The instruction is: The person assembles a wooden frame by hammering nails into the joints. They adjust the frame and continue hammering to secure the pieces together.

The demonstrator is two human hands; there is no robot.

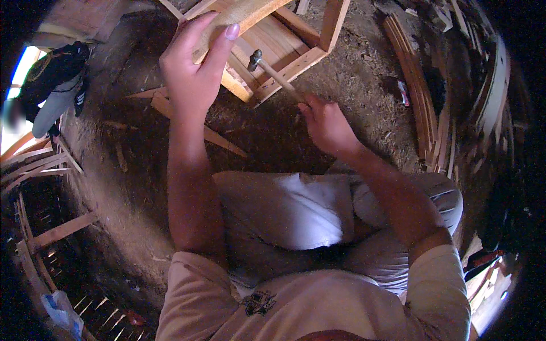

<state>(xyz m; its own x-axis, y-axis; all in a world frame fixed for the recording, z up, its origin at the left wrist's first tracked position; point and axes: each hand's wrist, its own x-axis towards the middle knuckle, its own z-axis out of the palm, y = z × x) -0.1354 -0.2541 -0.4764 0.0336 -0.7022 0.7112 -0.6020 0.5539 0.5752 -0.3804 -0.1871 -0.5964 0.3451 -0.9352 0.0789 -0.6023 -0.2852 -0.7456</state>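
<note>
My left hand [196, 65] is closed round a pale, curved wooden rail [253, 18] at the top of the view, the thumb lying along its near side. Below that rail sits a boxy wooden frame [293, 71] with boards inside it; its far part runs out of view. In my right hand [331, 126] is a hammer [278, 77], gripped low on its wooden handle. The hammer's dark metal head lies over the near left edge of the frame, and I cannot tell whether it touches the wood.
Loose wood strips [224, 141] lie on the dirt floor left of the frame. A stack of long boards [412, 85] runs along the right. A dark bag [60, 71] hangs at the far left, above slatted wooden pieces [62, 232]. My folded legs [284, 207] are close below.
</note>
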